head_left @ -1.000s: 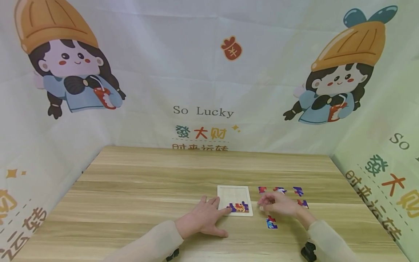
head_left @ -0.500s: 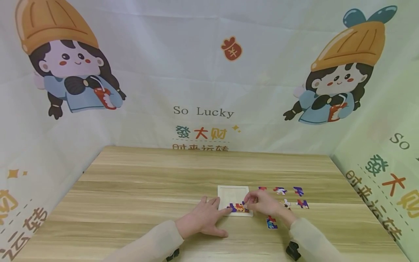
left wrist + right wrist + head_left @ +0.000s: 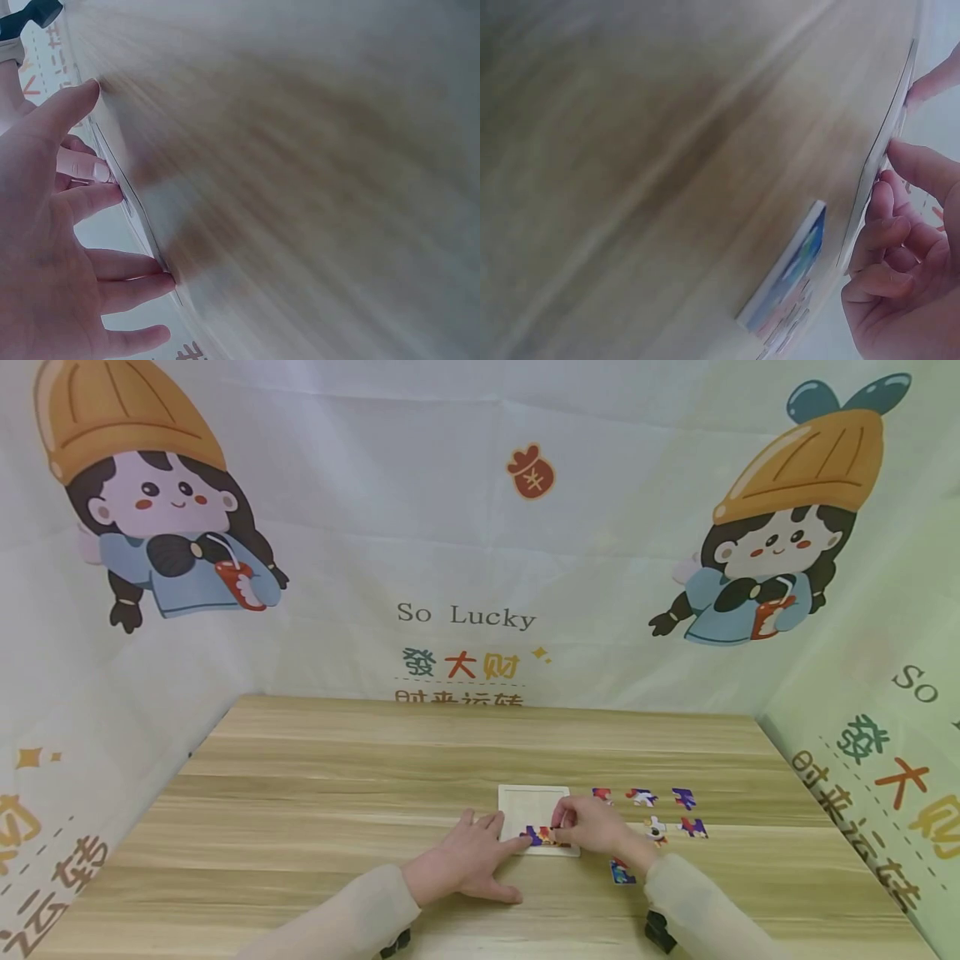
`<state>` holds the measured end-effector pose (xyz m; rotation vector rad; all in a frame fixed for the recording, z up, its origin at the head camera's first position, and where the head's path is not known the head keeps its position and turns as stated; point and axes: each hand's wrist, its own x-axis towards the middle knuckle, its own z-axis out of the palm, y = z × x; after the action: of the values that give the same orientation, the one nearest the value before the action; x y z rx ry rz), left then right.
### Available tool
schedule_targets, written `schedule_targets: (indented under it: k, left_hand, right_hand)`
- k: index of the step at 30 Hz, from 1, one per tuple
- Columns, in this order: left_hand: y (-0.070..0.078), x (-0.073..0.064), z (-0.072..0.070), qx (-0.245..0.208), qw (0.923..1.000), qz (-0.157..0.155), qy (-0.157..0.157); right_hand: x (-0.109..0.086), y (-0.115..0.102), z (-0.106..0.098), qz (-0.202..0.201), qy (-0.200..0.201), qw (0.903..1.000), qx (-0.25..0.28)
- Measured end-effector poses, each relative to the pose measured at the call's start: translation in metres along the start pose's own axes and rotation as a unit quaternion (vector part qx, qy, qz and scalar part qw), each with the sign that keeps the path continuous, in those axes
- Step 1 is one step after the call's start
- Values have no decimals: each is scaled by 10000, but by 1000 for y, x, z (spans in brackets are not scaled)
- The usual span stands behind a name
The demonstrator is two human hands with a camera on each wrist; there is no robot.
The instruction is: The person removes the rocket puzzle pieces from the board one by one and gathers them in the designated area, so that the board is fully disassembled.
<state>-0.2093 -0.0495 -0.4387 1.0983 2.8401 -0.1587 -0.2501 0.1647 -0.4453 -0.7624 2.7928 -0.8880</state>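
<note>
A square pale wooden puzzle tray (image 3: 534, 788) lies on the table, with joined purple and orange puzzle pieces (image 3: 536, 836) along its near side. My left hand (image 3: 467, 857) is spread at the tray's left edge, one fingertip at the leftmost joined piece. My right hand (image 3: 596, 827) is over the tray's near right corner. Its thumb and fingertips pinch a small puzzle piece against the joined ones; the fingers hide most of that piece. In the right wrist view the thumb (image 3: 922, 166) meets the tray's edge and the other fingers are curled.
Loose puzzle pieces lie right of the tray: a red and purple one (image 3: 602, 795), a white and red one (image 3: 642, 797), a purple one (image 3: 683, 798), a white one (image 3: 656, 831), a red-purple one (image 3: 693, 827) and a blue one (image 3: 622, 874). A printed cloth (image 3: 465, 527) backs the table.
My right hand has moved left from beside the loose pieces onto the tray's near right corner, carrying a small piece. The left hand has stayed where it was.
</note>
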Motion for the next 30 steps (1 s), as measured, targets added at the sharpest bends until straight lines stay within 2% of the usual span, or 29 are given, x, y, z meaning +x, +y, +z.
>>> schedule_targets:
  k: [6,13,20,25,30]
  left_hand:
    - [0,-1,-1,-48,10000,-8,42]
    - [-7,0,-4,-565,9983,-112,130]
    - [-16,3,0,-615,9977,-135,258]
    - [-17,1,-2,-650,9974,-98,288]
    - [-16,1,-3,-577,9978,-129,283]
  right_hand:
    - [2,-4,1,-69,-149,9993,327]
    - [4,-6,1,-226,-315,9974,601]
    - [4,-8,1,-171,-373,9977,544]
    - [4,-10,0,-254,-413,9975,518]
    - [5,-11,1,-366,-429,9982,217]
